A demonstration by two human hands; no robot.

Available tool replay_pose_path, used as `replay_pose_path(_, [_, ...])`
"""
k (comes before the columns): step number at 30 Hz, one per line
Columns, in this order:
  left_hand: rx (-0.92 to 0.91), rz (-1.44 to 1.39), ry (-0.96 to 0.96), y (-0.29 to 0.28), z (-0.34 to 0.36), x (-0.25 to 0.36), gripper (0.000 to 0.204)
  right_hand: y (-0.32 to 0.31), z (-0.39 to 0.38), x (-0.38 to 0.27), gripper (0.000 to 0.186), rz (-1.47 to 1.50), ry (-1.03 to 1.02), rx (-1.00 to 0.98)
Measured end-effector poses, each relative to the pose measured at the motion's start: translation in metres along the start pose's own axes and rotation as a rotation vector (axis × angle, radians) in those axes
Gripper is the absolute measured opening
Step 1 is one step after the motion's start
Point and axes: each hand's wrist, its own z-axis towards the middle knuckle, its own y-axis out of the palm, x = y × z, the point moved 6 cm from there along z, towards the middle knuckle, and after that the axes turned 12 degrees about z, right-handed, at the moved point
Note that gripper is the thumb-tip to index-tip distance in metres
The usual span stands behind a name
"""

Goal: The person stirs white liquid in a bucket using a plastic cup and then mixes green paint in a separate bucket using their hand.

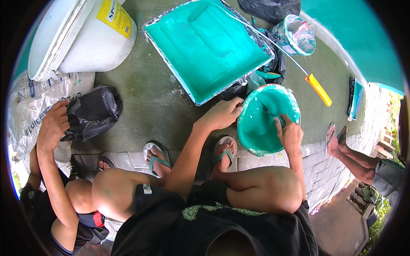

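A round bucket (245, 128) coated inside with wet teal paint stands between my hands, its rim smeared white and teal. My left hand (220, 114) is at its left rim, fingers curled and closed against the edge. My right hand (291, 133) reaches over the right rim, with thumb and fingers pinched inside the bucket. Between those fingers is a small dark teal thing, too paint-covered to tell its kind. Just beyond lies a wide paint tray (209, 47) filled with teal paint. Across its right corner rests a roller frame with an orange handle (318, 89).
A large white tub (94, 42) stands at the far left by a printed sack (25, 102). Another person's hand (53, 123) holds a black plastic bag (95, 112). A small paint-stained pail (294, 34) sits at the back right. Someone's feet (332, 138) are at the right.
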Motion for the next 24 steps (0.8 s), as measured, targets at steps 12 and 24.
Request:
replay_pose_path(12, [0.942, -0.517, -0.086, -0.172, -0.108, -0.046, 0.044, 0.007, -0.025, -0.011, 0.03, 0.128, 0.016, -0.234])
replay_pose_path(24, [1.964, -1.379, -0.027, -0.172, -0.191, -0.201, 0.062, 0.013, -0.023, -0.02, 0.033, 0.241, 0.023, -0.362])
